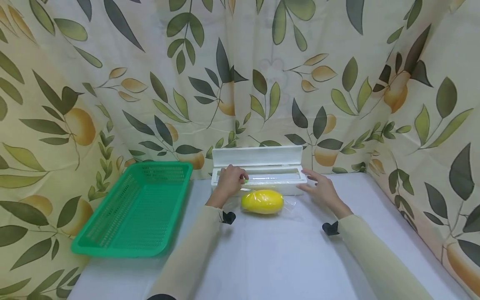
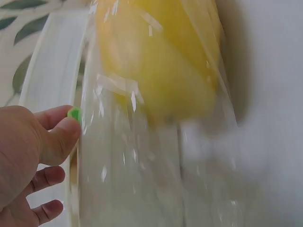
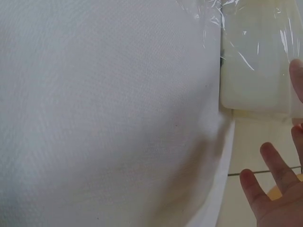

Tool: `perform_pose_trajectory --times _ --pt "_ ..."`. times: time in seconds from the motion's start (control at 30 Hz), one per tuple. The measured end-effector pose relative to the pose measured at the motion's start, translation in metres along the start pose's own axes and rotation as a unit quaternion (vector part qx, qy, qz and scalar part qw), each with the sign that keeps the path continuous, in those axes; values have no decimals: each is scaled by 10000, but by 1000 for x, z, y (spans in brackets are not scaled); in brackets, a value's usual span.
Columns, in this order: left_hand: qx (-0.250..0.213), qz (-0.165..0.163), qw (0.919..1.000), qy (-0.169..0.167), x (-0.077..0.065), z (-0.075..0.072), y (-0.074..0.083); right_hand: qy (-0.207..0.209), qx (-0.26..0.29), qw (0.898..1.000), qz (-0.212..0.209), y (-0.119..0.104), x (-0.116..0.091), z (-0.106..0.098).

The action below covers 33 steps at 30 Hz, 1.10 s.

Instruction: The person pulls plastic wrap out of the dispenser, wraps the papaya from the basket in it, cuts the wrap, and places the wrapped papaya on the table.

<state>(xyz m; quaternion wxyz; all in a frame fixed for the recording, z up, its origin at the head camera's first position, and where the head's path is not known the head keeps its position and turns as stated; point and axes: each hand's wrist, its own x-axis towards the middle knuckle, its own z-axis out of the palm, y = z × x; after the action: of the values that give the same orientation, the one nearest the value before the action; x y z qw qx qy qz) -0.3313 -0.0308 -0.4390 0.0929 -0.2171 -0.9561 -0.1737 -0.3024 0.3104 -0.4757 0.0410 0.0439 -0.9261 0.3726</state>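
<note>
A white cling film dispenser box [image 1: 292,189] lies at the back of the table with its lid [image 1: 257,156] raised. My left hand [image 1: 231,180] pinches a small green slider cutter [image 2: 74,113] at the box's front edge, between thumb and index finger. At the box's right end is my right hand [image 1: 321,190], its thumb touching the front edge and its other fingers spread fairly straight. Clear film [image 2: 132,156] runs from the box over a yellow, rounded, fruit-like object [image 1: 262,202], which lies on the table just in front.
A green perforated plastic basket [image 1: 131,250] stands on the left of the white-covered table [image 1: 277,258]. A leaf-and-fruit patterned curtain [image 1: 258,54] hangs right behind the box and along both sides. The table edge [image 3: 227,161] is close to my right hand.
</note>
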Motion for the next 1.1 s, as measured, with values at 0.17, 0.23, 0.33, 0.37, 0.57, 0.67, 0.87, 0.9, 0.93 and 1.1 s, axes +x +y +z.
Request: perform_pose_trajectory --times 0.17,0.23,0.33,0.37,0.57,0.67,0.87,0.9,0.93,1.1 --pt "31 -270 9996 95 -12 -7 -19 44 -90 9999 -18 3 2 2" --pt "-45 -302 9995 122 -14 -7 -22 45 -103 9999 -41 5 2 1" --pt "-75 -312 9994 159 -16 -8 -27 14 -97 9999 -84 5 3 2" --pt "-53 -299 9994 171 -17 -9 -29 4 -102 9999 -95 5 3 3" --pt "415 -599 9963 455 -27 -18 -48 -70 -150 9998 -67 4 5 0" --pt "340 -964 9923 693 -32 -22 -58 -41 -161 9999 40 4 4 -5" --pt "205 -1040 9908 842 -37 -23 -63 -103 -83 9999 68 3 5 -7" --pt "250 -1066 9904 839 -38 -23 -63 -127 -85 9999 36 2 6 -6" --pt "268 -1109 9900 832 -39 -23 -63 -159 -100 9998 -1 1 6 -5" --pt "309 -1170 9886 899 -48 -24 -62 -224 -302 9991 -173 -3 8 -1"
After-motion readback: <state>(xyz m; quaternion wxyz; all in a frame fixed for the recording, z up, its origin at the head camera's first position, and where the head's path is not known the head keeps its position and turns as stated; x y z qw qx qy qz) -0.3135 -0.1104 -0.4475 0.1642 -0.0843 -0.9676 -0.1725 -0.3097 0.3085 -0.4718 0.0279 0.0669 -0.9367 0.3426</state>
